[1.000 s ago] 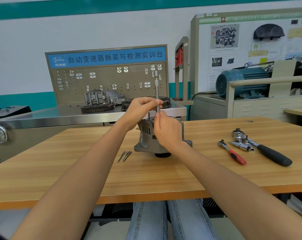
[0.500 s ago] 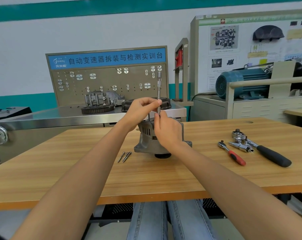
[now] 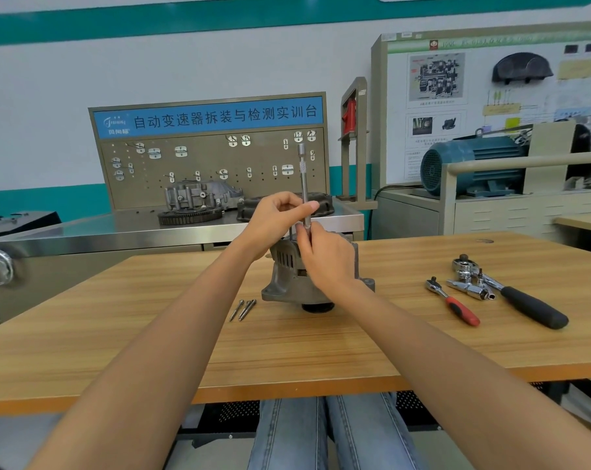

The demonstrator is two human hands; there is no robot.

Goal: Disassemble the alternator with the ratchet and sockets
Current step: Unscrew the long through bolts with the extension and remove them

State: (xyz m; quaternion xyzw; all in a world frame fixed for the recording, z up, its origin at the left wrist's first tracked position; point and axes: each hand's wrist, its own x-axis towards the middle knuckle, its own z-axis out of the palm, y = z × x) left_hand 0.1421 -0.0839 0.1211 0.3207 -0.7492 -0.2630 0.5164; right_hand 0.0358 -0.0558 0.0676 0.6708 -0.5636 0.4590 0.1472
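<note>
The left hand [image 3: 276,217] pinches the lower shaft of a long extension bar [image 3: 304,184] between thumb and fingertips, while the right hand [image 3: 324,256] curls its fingers round the bar's foot just below, right where it meets the top of the alternator [image 3: 289,271]. The bar stands nearly upright, knurled end uppermost with no ratchet on it, so the person is probably spinning a loosened through-bolt out by hand; the socket at the bar's foot is hidden behind the right fingers, so I cannot tell whether it is seated on a bolt head. Two hands on one thin shaft keep it in line with the bolt and stop it tipping.

The alternator rests pulley-down in the middle of the wooden table [image 3: 117,351], which leaves its rear housing facing up for access. Two removed bolts [image 3: 242,309] lie just beside its left foot, out of the way yet near. To the right, well apart, lie a red-handled ratchet [image 3: 453,301], loose sockets [image 3: 470,288] and a black-handled ratchet [image 3: 518,298], within reach.

Against the earlier frames, the bar's top leans slightly leftward and the left fingertips sit a little further along the shaft, which suits twirling; everything on the table lies unchanged.
</note>
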